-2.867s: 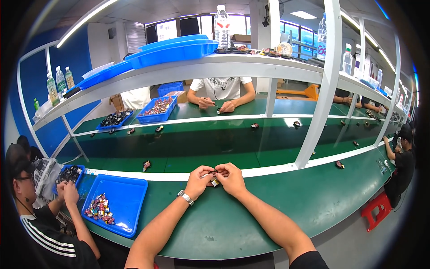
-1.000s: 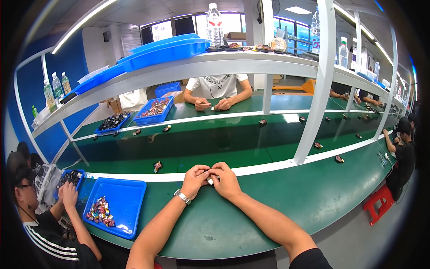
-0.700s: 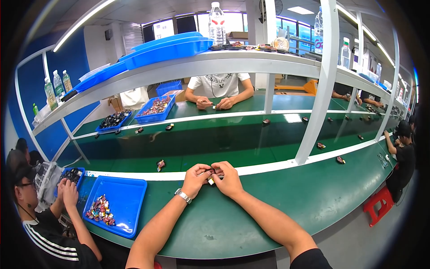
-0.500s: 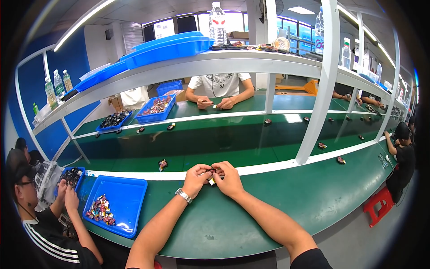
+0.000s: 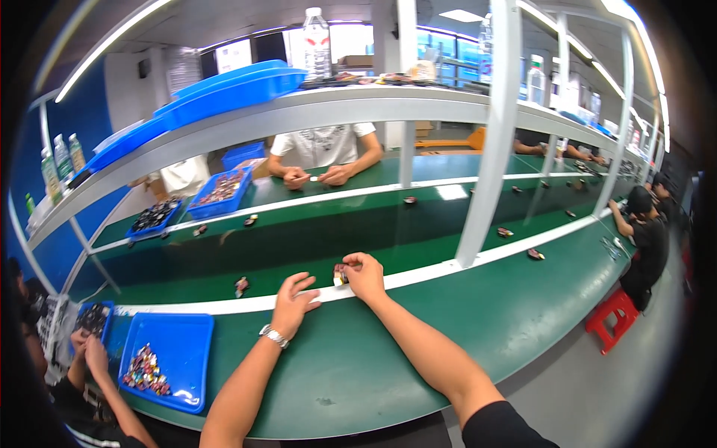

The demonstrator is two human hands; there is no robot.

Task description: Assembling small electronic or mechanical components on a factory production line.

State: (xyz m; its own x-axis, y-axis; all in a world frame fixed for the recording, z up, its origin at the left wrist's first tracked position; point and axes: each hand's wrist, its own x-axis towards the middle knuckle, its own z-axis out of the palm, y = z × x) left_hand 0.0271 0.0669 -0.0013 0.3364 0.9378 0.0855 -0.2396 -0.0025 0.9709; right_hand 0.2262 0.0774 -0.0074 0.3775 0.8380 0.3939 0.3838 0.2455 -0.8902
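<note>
Small dark part (image 5: 340, 275) sits mid-frame at the worktop's (image 5: 418, 351) white line, pinched in my right hand (image 5: 366, 275); my left hand (image 5: 293, 302) rests open beside it. I judge a loose pinch could drop it onto the belt. Blue tray (image 5: 166, 358) lies lower left, clear.

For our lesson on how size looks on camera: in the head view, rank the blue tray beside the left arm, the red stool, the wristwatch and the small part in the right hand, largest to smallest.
1. Blue tray
2. Red stool, though it sits farther off, so true size is unsure
3. Wristwatch
4. Small part in the right hand, close to the wristwatch in size
</note>
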